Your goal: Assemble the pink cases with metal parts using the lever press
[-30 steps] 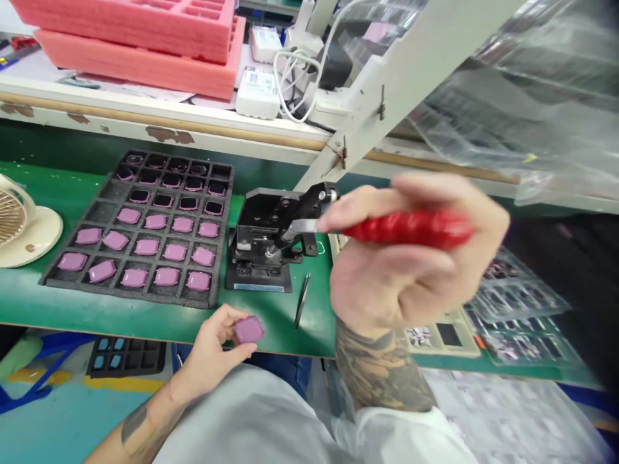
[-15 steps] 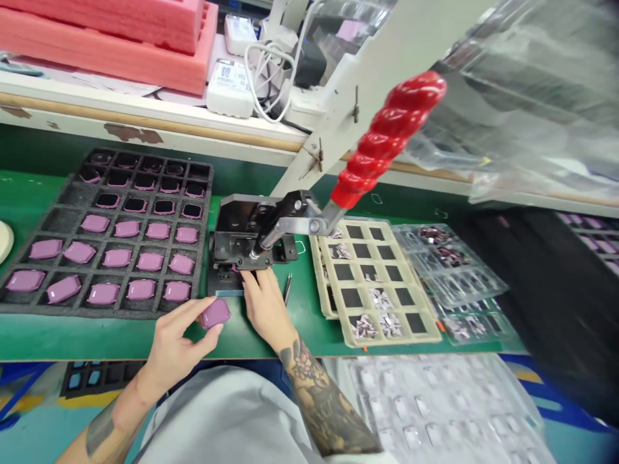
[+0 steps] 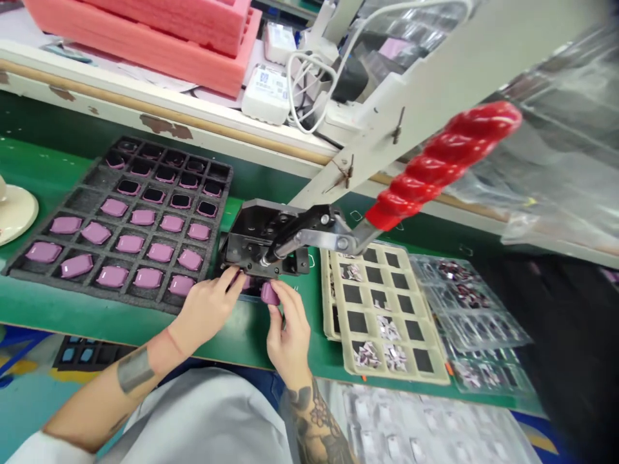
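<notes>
Grip of the right hand (image 3: pixel 290 332): thumb and fingers pinching a small purple watch case (image 3: pixel 269 294), held just in front of the black hand press (image 3: pixel 264 232). Left hand (image 3: pixel 209 314) beside it, fingertips at the front edge of the press; cannot tell whether its grip is spread or pinching, as the tips are partly hidden. Second purple piece (image 3: pixel 246 282) sits low at the press front, between the two hands, next to the left fingertips. Whether they touch it is unclear.

Press stands on the green desk (image 3: pixel 236 338). Its ribbed red handle (image 3: pixel 442 166) is raised, slanting up to the right, well apart from both hands.

Left of the press: dark grey foam tray (image 3: pixel 84 200), gridded. Nearer rows carry purple cases, backs up; farther rows show black faces with purple rims. Cream round base (image 3: pixel 19 212) at the far left edge.

Right of the press: cream compartment tray (image 3: pixel 396 375) lying partly over another, some pockets with heaps of small shiny parts. Beyond it, clear plastic trays (image 3: pixel 471 322) with more small pieces.

Shelf behind: pink foam blocks (image 3: pixel 159 45), white box (image 3: pixel 265 95), looped white cable (image 3: pixel 290 96).
</notes>
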Tool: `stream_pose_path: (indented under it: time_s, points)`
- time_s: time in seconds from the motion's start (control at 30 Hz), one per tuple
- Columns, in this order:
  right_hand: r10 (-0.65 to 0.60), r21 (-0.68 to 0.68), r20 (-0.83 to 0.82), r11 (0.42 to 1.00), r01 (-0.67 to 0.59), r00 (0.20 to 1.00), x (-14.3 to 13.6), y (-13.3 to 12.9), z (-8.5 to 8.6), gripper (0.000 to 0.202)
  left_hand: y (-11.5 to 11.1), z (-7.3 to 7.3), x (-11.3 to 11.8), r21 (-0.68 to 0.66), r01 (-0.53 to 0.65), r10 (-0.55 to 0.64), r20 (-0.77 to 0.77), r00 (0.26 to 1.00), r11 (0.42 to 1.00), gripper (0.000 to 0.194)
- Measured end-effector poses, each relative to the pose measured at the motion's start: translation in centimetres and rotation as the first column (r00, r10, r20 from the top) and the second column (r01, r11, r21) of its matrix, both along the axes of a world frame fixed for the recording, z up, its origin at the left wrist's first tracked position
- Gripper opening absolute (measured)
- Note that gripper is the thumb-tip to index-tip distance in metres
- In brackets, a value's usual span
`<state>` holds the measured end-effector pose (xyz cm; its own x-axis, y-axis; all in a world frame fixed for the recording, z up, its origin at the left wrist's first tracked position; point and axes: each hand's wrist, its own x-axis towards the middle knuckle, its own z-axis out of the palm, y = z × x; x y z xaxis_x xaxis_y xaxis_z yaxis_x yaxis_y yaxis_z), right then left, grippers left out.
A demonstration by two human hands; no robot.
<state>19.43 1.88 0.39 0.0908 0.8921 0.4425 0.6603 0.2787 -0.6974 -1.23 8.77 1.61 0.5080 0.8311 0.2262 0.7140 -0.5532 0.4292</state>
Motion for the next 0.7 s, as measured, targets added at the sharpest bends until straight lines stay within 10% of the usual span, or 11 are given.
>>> stream_pose_path:
  time_s: [0.3,0.4,0.5,0.6,0.7]
  points:
    - [-0.045,0.057,0.053,0.998,0.042,0.998,0.7,-1.2,0.9,0.054,1.9,1.7,1.9,-0.163,0.039,-0.051,-0.072,0.996,0.986,0.027]
    - [-0.021,0.137,0.076,0.991,0.011,0.997,-0.4,-0.9,0.8,0.059,-0.2,2.7,0.7,-0.286,0.133,-0.076,0.202,0.976,0.949,0.050]
    - [0.127,0.229,0.169,0.959,-0.164,0.977,-2.0,0.1,1.0,0.067,-2.3,3.0,-0.1,-0.413,0.204,0.083,0.579,0.811,0.888,0.028]
    - [0.215,0.280,0.285,0.913,-0.296,0.934,-2.5,2.2,2.9,0.065,-2.8,2.3,-1.8,-0.448,0.064,0.278,0.654,0.704,0.892,0.018]
    - [0.038,0.471,0.247,0.869,-0.154,0.968,-0.8,5.9,6.9,0.062,-0.7,1.7,-5.5,-0.392,-0.180,0.395,0.585,0.708,0.902,0.028]
